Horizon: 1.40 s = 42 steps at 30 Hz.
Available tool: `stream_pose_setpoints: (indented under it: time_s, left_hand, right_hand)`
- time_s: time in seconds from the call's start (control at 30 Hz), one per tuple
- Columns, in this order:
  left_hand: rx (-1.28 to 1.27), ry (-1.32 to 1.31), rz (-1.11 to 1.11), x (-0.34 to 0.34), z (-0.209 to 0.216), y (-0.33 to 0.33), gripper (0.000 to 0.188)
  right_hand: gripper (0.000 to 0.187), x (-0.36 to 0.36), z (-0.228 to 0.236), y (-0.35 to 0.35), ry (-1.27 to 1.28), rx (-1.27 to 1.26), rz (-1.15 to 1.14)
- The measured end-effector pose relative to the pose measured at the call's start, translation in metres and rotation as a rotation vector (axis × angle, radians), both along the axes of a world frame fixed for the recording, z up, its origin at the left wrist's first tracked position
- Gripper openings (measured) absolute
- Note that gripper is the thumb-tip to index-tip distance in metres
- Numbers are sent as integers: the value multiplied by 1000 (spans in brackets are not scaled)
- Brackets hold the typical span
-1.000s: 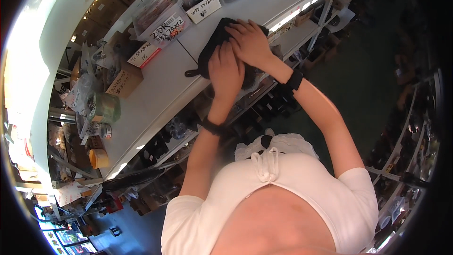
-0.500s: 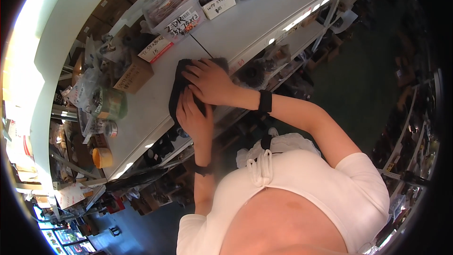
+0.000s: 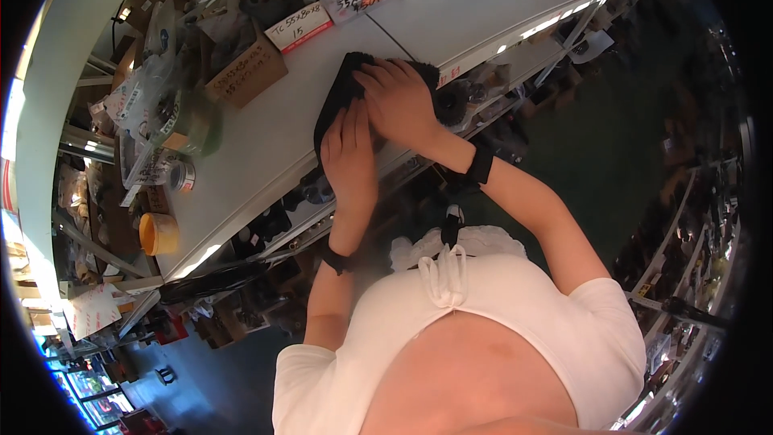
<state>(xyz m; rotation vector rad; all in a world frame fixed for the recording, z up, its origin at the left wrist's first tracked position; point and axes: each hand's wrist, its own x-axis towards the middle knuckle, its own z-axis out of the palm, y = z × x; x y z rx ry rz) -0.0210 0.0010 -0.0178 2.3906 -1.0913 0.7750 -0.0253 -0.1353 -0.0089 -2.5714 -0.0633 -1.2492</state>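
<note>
Toward twelve o'clock, on the grey shelf (image 3: 258,138), a black cloth (image 3: 338,89) lies under the left hand (image 3: 350,167) and right hand (image 3: 400,109), both laid flat; whether the grip clamps it, I cannot tell. At ten o'clock stands a cardboard box (image 3: 248,76).

black cloth (image 3: 341,84) | shifted left along shelf (image 3: 266,133) | now over seam (image 3: 392,37) | fingers (image 3: 348,125) likewise
</note>
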Motion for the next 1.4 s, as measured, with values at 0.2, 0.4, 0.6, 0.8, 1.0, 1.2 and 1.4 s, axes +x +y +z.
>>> stream_pose_setpoints:
  time_s: [0.2, 0.4, 0.6, 0.8, 1.0, 1.2, 1.4]
  left_hand:
    - [-17, 48, -2, 5, 5, 69, 53]
    - [-81, 59, 72, 8, 9, 130, 57]
    - [-10, 9, 95, 14, 4, 152, 52]
    - [35, -24, 69, 16, 6, 136, 51]
    - [81, -12, -11, 10, 12, 65, 50]
    - [140, -23, -137, 3, 17, -62, 45]
    - [153, -165, -67, -9, 13, -198, 43]
  right_hand:
    - [34, 11, 0, 67, 7, -32, 19]
    - [39, 27, -4, 136, 19, -11, 121]
    - [37, 29, -9, 149, 20, 34, 205]
    - [41, 11, -14, 126, 26, 20, 245]
    - [44, -13, -8, 56, 7, 110, 204]
    - [43, -38, -3, -65, -55, 147, 89]
    - [31, -47, -2, -179, -63, 166, -66]
